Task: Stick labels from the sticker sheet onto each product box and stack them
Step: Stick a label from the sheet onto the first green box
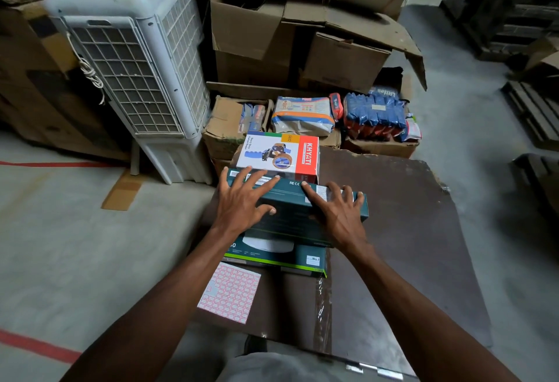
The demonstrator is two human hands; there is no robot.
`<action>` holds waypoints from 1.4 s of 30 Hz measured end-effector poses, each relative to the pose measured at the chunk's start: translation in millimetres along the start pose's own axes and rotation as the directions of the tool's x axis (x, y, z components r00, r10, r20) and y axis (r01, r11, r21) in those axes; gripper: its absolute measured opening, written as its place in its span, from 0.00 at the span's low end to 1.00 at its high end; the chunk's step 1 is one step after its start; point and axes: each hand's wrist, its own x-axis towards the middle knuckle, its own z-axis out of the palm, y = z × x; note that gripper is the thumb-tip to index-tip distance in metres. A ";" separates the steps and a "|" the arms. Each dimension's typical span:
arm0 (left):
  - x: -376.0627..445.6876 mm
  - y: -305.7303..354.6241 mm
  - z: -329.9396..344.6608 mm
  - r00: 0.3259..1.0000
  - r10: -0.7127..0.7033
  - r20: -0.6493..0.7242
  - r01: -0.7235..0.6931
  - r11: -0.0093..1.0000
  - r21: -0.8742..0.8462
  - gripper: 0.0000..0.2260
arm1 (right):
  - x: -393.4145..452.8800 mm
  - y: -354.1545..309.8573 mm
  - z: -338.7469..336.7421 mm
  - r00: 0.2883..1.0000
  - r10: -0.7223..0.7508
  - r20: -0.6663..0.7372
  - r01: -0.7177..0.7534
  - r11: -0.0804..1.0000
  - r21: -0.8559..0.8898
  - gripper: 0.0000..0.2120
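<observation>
Hands flat: left hand (242, 200) and right hand (338, 209) spread, fingers straight, pressed on top box (298, 200), likely squaring it on lower box (278, 256). Sheet (229, 295) just behind left wrist; white box (279, 153) beyond fingertips.

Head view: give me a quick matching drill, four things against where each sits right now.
Things:
1. sticker sheet
2. teal box
3. white box
4. air cooler

Places:
A. under both hands, on top of the stack
B. standing on the floor, far left
C. flat on the brown board, nearest the person
D. just behind the stack

Pairs: 1-C, 2-A, 3-D, 4-B
</observation>
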 end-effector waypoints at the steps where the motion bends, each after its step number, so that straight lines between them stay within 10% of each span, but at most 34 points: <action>1: 0.3 0.6 -3.3 0.999 0.012 -0.045 -0.013 1.000 -0.010 0.35 | -2.9 1.9 -1.9 1.000 0.000 -0.018 0.000 1.000 0.003 0.37; 7: -7.1 -0.5 -21.8 0.933 -0.156 -0.324 0.090 0.974 -0.209 0.55 | -18.3 15.4 -14.8 0.995 0.027 -0.094 -0.016 0.992 0.124 0.38; 13: -11.3 -9.1 -42.3 0.908 -0.404 -0.114 0.210 0.672 -0.710 0.55 | -27.7 22.7 -22.7 0.982 0.050 -0.184 0.015 0.941 0.337 0.36; 22: 0.3 0.5 -90.2 0.942 -0.223 -0.252 0.066 0.857 -0.511 0.40 | -33.5 32.7 -51.0 0.994 -0.057 -0.093 0.099 0.833 0.545 0.39; 29: 13.9 31.0 -114.1 0.970 -0.068 -0.234 -0.018 0.937 -0.348 0.38 | -22.9 -18.6 -98.4 0.941 -0.122 -0.316 0.297 0.746 0.596 0.45; 42: 5.6 65.6 -105.5 0.986 0.003 -0.168 -0.051 0.958 -0.281 0.39 | -64.9 29.8 -102.8 0.936 0.135 -0.325 0.207 0.537 0.818 0.39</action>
